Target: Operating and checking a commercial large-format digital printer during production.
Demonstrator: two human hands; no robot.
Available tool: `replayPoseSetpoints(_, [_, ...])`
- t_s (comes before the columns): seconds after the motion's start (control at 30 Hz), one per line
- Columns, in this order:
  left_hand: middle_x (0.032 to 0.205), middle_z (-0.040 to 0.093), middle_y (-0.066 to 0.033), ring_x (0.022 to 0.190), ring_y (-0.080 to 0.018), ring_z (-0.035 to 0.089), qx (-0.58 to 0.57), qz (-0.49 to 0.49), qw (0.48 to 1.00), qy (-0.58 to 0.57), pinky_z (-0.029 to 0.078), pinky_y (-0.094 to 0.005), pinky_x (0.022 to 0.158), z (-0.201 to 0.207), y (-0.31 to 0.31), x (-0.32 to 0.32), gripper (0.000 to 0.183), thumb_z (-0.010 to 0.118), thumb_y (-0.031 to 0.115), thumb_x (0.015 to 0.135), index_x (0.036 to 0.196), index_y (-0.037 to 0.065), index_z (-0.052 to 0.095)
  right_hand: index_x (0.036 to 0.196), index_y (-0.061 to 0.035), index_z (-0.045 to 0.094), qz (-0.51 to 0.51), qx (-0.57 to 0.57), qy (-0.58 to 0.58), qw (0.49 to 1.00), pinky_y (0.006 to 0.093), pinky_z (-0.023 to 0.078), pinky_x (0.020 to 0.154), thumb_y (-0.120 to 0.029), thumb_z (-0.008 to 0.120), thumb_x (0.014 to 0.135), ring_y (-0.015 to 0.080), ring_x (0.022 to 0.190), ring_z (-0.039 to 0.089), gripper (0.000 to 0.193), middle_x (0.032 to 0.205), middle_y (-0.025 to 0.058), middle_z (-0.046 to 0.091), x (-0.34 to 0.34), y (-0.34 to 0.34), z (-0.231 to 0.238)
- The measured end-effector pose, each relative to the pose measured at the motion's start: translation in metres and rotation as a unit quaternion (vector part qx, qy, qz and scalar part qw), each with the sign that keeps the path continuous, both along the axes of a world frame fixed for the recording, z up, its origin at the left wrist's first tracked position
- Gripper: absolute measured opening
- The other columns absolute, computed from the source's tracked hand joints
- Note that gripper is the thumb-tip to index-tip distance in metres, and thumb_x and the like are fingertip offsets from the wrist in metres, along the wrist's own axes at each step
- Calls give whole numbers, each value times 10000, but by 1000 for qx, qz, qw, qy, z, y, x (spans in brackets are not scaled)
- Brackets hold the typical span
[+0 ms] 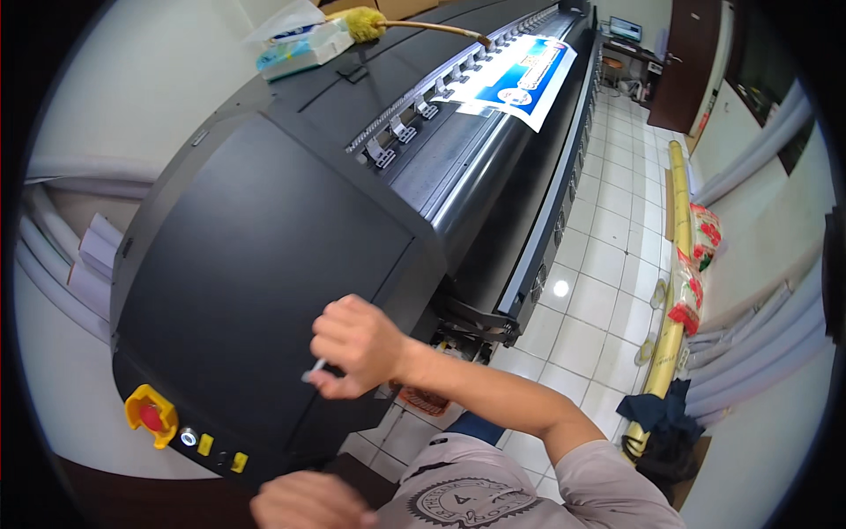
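My right hand [357,348] is closed in front of the black end housing [273,220] of a large-format printer. A small pale strip-like piece [314,370] sticks out between its thumb and fingers; its kind is too small to make out. Low in the picture, close to my shirt, is my left hand [310,501], smeared by motion and partly cut off, so its fingers do not read clearly. On the printer's bed lies a printed blue and white sheet [533,81]. Silver pinch-roller clamps [403,130] line the bed.
A red emergency stop button [152,418] in a yellow guard sits at the housing's near corner. On top rest a tissue pack [304,51] and a yellow duster [361,24]. Along the right wall lies a long yellow roll [677,291] beside red-white sacks [687,295].
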State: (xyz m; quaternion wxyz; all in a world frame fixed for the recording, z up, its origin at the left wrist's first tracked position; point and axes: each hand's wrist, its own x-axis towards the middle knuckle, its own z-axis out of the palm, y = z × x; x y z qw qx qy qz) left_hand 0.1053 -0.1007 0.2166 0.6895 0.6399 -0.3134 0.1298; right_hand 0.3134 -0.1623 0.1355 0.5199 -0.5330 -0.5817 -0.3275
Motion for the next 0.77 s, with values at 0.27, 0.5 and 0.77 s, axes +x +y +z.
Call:
replayPoseSetpoints(0.27, [1035, 665, -190, 988, -338, 629, -47, -160, 971, 172, 484, -435, 878, -65, -138, 219, 368, 588, 291, 956, 1086, -50, 627, 1281, 39, 503, 145, -105, -127, 975, 430, 358, 1085, -246, 594, 775, 266, 1178, 514, 588, 1227, 139, 553, 45, -24, -22])
replayPoseSetpoints(0.5, [978, 707, -104, 955, -369, 654, -39, -153, 969, 190, 514, -442, 877, -13, -221, 396, 443, 664, 458, 880, 1015, 37, 693, 1252, -17, 562, 159, -211, -153, 952, 403, 417, 1035, -174, 541, 895, 263, 1168, 549, 390, 1178, 112, 606, 211, -130, -38])
replayPoseSetpoints(0.77, [1078, 668, -126, 987, -271, 636, 239, 355, 880, 207, 466, -389, 951, -117, -260, 621, 209, 665, 177, 863, 1047, 80, 687, 1272, -32, 444, -7, -695, 252, 674, 197, 490, 845, -270, 646, 925, 116, 1048, 620, 466, 1133, 104, 623, 401, -396, -265])
